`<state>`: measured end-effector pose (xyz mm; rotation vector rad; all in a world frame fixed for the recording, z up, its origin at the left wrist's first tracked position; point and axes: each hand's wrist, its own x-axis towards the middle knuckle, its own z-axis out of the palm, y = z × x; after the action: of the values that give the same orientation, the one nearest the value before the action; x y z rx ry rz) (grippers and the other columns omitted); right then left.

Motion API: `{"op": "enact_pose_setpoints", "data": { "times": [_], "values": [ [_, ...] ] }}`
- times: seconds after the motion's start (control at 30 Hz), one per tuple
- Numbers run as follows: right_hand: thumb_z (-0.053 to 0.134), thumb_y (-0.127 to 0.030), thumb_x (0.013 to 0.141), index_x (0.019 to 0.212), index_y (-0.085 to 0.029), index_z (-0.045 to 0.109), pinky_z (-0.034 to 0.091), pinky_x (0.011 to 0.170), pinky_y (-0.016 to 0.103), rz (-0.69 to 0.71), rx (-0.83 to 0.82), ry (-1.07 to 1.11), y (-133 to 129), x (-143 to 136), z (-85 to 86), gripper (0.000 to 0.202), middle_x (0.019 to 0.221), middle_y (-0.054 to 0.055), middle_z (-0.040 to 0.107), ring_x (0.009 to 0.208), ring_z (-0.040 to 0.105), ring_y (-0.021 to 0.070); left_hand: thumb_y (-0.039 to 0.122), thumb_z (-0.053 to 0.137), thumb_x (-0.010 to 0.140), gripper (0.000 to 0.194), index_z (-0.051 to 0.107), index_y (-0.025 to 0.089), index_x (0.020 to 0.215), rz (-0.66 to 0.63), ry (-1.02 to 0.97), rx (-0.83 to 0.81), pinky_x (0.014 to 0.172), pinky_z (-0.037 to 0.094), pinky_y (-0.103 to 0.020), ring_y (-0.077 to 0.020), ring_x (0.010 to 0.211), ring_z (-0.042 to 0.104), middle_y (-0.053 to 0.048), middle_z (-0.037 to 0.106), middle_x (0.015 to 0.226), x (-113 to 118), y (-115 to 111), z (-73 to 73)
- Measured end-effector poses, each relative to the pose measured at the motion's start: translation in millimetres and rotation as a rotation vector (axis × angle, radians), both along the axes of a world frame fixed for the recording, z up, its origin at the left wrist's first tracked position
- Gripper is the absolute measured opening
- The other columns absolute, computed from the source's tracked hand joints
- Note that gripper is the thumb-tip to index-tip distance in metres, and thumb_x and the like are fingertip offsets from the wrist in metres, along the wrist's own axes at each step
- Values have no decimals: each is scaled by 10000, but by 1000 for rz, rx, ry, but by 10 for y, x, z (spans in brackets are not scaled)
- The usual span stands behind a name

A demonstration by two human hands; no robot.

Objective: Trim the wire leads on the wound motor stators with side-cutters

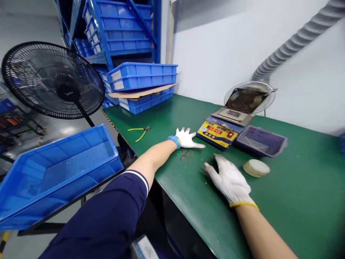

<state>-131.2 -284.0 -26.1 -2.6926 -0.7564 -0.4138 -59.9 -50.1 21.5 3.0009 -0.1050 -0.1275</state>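
Observation:
My left hand (188, 138), in a white glove with a blue band at the wrist, lies spread on the green table (302, 180) and holds nothing. Just in front of its thumb side is a small heap of thin brown clippings (186, 154), with tiny white bits around it. My right hand (229, 178), in a white glove with a yellow cuff, is over the table with thumb and fingers apart, nothing in it. Beyond both hands stands a yellow and blue device (215, 132) with red digits. A round whitish disc (256, 168) rests right of my right hand.
Green-handled pliers (140, 133) lie at the left. A dark plastic tray (261, 141) sits beside the device, below a round fume fan (249, 99) with a grey duct (293, 41). Stacked blue bins (145, 76), a large blue bin (61, 172) and a black fan (54, 81) are left.

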Motion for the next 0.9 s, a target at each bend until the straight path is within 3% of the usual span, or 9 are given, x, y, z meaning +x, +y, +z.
{"op": "enact_pose_setpoints", "data": {
  "times": [0.13,0.3,0.4,0.57,0.77,0.9],
  "values": [
    [339,-605,981,1395,-53,562,457,1106,516,8,34,26,-19,-13,5,725,1382,227,628,1273,582,359,950,338,745,1114,329,231,1597,-47,5,18,1232,122,-708,-463,1561,192,-190,238,1697,-53,12,-28],
    [363,-625,957,1373,-56,586,444,1109,540,8,71,69,-25,-16,25,739,1385,232,625,1271,577,379,936,385,747,1032,360,329,1581,-109,5,13,1212,128,-735,-464,1552,207,-136,261,1698,-190,-20,-29],
    [372,-617,953,1369,-86,594,462,1093,539,-7,98,97,-27,-16,35,710,1381,216,633,1265,587,366,922,375,769,1025,333,318,1596,-98,10,9,1210,129,-737,-468,1553,200,-146,253,1699,-185,-77,-21],
    [368,-609,940,1369,-108,602,502,1065,505,-62,156,132,-64,-108,49,700,1364,190,653,1261,608,343,927,365,782,998,388,318,1572,-184,39,-17,1253,148,-641,-419,1563,214,-119,278,1695,-238,-166,35],
    [408,-570,922,1316,-159,646,546,1024,494,-84,224,158,-229,-406,49,617,1319,158,688,1214,646,331,887,329,832,1027,320,197,1593,-264,15,-103,1214,336,-487,-341,1483,407,-144,378,1648,-355,-292,105],
    [434,-573,912,1292,-173,664,556,1011,477,-86,252,181,-288,-482,48,598,1290,143,705,1188,663,323,858,359,839,966,428,183,1527,-313,21,-73,1258,245,-517,-342,1525,337,-133,389,1646,-355,-388,97]
  ]
}}
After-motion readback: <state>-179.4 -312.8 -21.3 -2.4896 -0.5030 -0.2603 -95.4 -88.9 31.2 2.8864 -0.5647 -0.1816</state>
